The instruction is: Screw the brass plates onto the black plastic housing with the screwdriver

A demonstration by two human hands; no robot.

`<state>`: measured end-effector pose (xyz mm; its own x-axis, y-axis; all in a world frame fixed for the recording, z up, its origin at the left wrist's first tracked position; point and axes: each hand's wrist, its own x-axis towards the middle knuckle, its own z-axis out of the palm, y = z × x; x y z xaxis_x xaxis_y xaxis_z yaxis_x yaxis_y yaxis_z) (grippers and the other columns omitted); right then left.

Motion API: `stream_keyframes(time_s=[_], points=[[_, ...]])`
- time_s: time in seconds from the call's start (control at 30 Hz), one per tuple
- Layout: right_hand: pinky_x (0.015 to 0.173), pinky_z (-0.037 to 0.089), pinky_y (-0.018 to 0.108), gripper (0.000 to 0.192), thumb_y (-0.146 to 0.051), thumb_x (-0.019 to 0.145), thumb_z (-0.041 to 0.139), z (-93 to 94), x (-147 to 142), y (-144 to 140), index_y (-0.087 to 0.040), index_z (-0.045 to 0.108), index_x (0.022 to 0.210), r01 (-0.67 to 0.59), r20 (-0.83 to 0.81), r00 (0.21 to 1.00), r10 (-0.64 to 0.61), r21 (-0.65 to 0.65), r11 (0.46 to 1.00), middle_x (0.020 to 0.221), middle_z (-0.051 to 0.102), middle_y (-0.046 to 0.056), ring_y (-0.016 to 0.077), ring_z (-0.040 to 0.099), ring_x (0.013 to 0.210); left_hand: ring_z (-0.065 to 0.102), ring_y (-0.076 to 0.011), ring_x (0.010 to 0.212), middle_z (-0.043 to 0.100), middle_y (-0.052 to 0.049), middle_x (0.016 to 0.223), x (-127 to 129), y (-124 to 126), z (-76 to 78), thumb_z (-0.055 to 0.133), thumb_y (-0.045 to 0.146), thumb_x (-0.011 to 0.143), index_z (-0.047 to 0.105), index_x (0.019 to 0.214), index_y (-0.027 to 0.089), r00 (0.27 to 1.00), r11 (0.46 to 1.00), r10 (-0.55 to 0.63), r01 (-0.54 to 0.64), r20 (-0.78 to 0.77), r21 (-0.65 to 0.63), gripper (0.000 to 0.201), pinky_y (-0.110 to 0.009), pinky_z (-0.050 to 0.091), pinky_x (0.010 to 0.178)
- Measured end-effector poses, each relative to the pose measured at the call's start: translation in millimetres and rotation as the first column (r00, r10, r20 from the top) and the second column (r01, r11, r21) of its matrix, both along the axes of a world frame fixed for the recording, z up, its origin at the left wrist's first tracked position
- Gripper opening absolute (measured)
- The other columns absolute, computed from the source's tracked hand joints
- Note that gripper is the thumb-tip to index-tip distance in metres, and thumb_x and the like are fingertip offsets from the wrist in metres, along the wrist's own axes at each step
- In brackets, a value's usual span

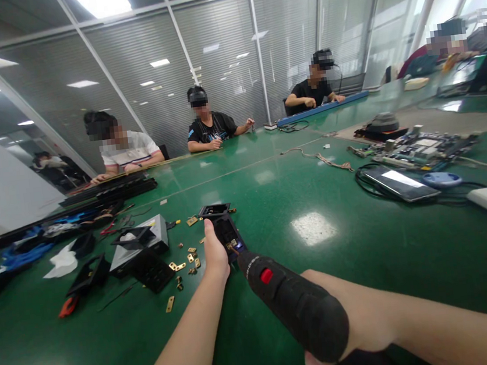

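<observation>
My left hand (214, 252) grips a black plastic housing (227, 231) by its left side, the thumb lying along its edge. In my right hand (349, 305) is a black cordless drill (292, 300) with a red switch on top. The drill's bit points into the near end of the housing, where a small light glows by a brass-coloured part. Whether the bit touches a screw is too small to tell. A second black frame (214, 210) stands just beyond the housing. Several small brass plates and screws (191, 260) lie scattered left of my left hand.
To the left are a grey metal box (158, 234), black plastic parts (152, 270), an orange-handled tool (68, 306) and long black strips (107, 189). Circuit boards (424, 147), a phone (402, 182) and cables lie at the right. Several people sit across the green table (263, 198).
</observation>
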<state>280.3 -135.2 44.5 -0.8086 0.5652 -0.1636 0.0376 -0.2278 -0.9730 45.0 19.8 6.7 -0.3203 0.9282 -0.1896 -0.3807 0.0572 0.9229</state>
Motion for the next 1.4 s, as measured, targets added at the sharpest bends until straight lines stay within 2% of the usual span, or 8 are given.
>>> stream_keyframes(time_s=[0.23, 0.4, 0.53, 0.63, 0.8, 0.97, 1.17, 1.4], points=[[0.071, 0.066, 0.030, 0.066, -0.031, 0.040, 0.127, 3.3, 0, 0, -0.019, 0.074, 0.076, 0.081, 0.045, 0.996, -0.079, -0.034, 0.996, 0.070, 0.072, -0.005, 0.0173, 0.072, 0.070, 0.074, -0.0217, 0.066, 0.080, -0.007, 0.083, -1, 1, -2.6, 0.063, 0.078, 0.116, 0.090, 0.114, 0.018, 1.000, 1.000, 0.022, -0.022, -0.003, 0.013, 0.066, -0.031, 0.062, 0.065], [0.068, 0.062, 0.027, 0.058, -0.044, 0.055, 0.124, 1.1, 1, -1, -0.017, 0.078, 0.076, -0.020, 0.018, 1.000, 0.021, -0.036, 0.999, 0.073, 0.077, 0.000, 0.0156, 0.072, 0.069, 0.078, -0.0231, 0.072, 0.084, -0.008, 0.089, -1, 4, -4.4, 0.063, 0.080, 0.116, 0.091, 0.116, 0.018, 1.000, 1.000, 0.003, -0.003, 0.011, 0.013, 0.068, -0.033, 0.065, 0.071], [0.059, 0.055, 0.024, 0.064, -0.043, 0.045, 0.126, -4.0, 0, 1, -0.019, 0.073, 0.074, 0.070, -0.008, 0.998, -0.070, 0.037, 0.997, 0.070, 0.075, -0.004, 0.0123, 0.064, 0.061, 0.081, -0.0243, 0.075, 0.084, -0.009, 0.089, -1, 4, -4.9, 0.062, 0.077, 0.117, 0.091, 0.113, 0.018, 1.000, 0.999, 0.017, -0.017, 0.005, 0.030, 0.065, -0.032, 0.065, 0.071], [0.059, 0.054, 0.023, 0.063, -0.039, 0.045, 0.126, -2.6, 0, 2, -0.019, 0.075, 0.077, 0.110, -0.006, 0.994, -0.110, 0.079, 0.991, 0.071, 0.075, -0.005, 0.0112, 0.061, 0.060, 0.081, -0.0254, 0.076, 0.083, -0.009, 0.088, 0, 4, -4.8, 0.063, 0.079, 0.115, 0.090, 0.111, 0.019, 1.000, 1.000, 0.016, -0.016, -0.007, 0.027, 0.067, -0.034, 0.066, 0.071], [0.064, 0.059, 0.025, 0.056, -0.037, 0.051, 0.123, 10.8, 1, -2, -0.017, 0.078, 0.078, 0.012, 0.047, 0.999, -0.009, -0.058, 0.998, 0.070, 0.077, -0.001, 0.0155, 0.071, 0.066, 0.080, -0.0237, 0.074, 0.084, -0.009, 0.087, 1, 2, -1.2, 0.060, 0.074, 0.120, 0.090, 0.114, 0.019, 1.000, 1.000, 0.021, -0.021, 0.001, 0.014, 0.063, -0.031, 0.066, 0.067], [0.064, 0.061, 0.025, 0.051, -0.035, 0.055, 0.121, 18.0, 1, -4, -0.018, 0.076, 0.071, 0.020, 0.038, 0.999, -0.018, -0.056, 0.998, 0.068, 0.076, -0.002, 0.0137, 0.068, 0.063, 0.082, -0.0253, 0.079, 0.085, -0.010, 0.090, 2, 0, 1.8, 0.059, 0.071, 0.121, 0.090, 0.114, 0.019, 1.000, 1.000, 0.014, -0.014, 0.013, 0.013, 0.061, -0.033, 0.068, 0.074], [0.072, 0.065, 0.029, 0.060, -0.035, 0.046, 0.125, 9.0, 0, 0, -0.018, 0.073, 0.069, 0.047, 0.060, 0.997, -0.045, -0.027, 0.999, 0.067, 0.071, -0.005, 0.0144, 0.068, 0.066, 0.081, -0.0252, 0.077, 0.083, -0.009, 0.086, 1, 0, 1.1, 0.056, 0.071, 0.122, 0.090, 0.112, 0.019, 1.000, 1.000, 0.005, -0.005, -0.002, 0.006, 0.063, -0.033, 0.066, 0.073], [0.066, 0.060, 0.025, 0.065, -0.037, 0.043, 0.127, 2.2, 1, -1, -0.019, 0.069, 0.065, 0.089, 0.027, 0.996, -0.090, 0.035, 0.995, 0.065, 0.069, -0.006, 0.0135, 0.066, 0.065, 0.075, -0.0212, 0.067, 0.080, -0.007, 0.082, 2, 2, -0.4, 0.055, 0.069, 0.123, 0.087, 0.109, 0.018, 1.000, 1.000, 0.021, -0.021, -0.010, 0.021, 0.062, -0.029, 0.061, 0.063]])
